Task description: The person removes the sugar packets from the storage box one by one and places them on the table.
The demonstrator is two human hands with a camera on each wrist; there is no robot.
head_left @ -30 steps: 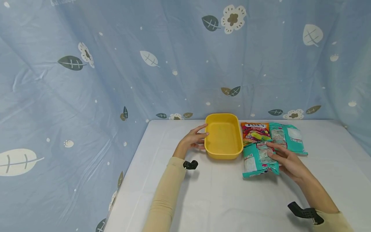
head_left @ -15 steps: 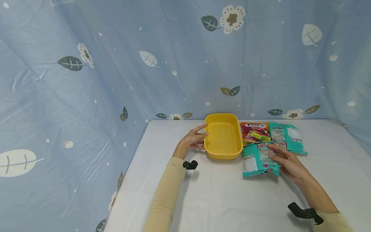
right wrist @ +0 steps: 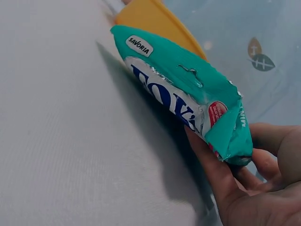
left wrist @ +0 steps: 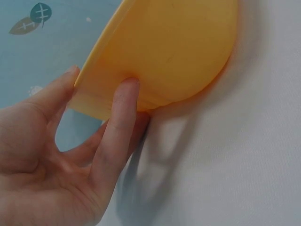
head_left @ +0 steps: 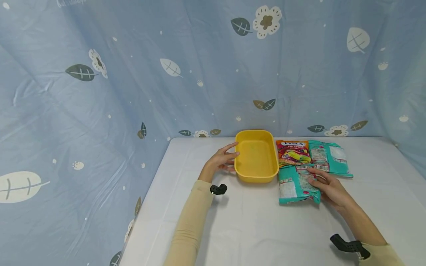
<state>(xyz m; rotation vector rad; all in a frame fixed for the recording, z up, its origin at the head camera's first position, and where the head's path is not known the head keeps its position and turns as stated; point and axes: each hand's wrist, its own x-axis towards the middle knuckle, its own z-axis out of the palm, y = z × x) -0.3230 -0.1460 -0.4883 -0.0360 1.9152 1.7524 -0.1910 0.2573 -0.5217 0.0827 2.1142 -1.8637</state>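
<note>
An empty yellow plastic tub (head_left: 256, 178) stands at the back middle of the white table. My left hand (head_left: 223, 159) rests on its left side: the thumb (left wrist: 66, 77) lies at the rim and straight fingers (left wrist: 123, 106) press the tub's outer wall (left wrist: 174, 47). Just right of the tub lies a teal candy bag (head_left: 294, 184). My right hand (head_left: 327, 186) grips its right edge, fingers under it and thumb over. In the right wrist view the teal bag (right wrist: 188, 94) is tilted up off the cloth in that hand (right wrist: 249, 193), with the tub (right wrist: 155, 19) behind it.
A red fruit-candy bag (head_left: 293, 152) and a second teal bag (head_left: 329, 157) lie side by side behind the held one. The table (head_left: 253, 229) has a white cover; its left edge runs near my left sleeve. A blue leaf-print curtain (head_left: 166, 74) closes the back and left.
My right hand's fingers have slid from on top of the teal bag to around its right edge, which has lifted slightly. The left hand and tub have not moved.
</note>
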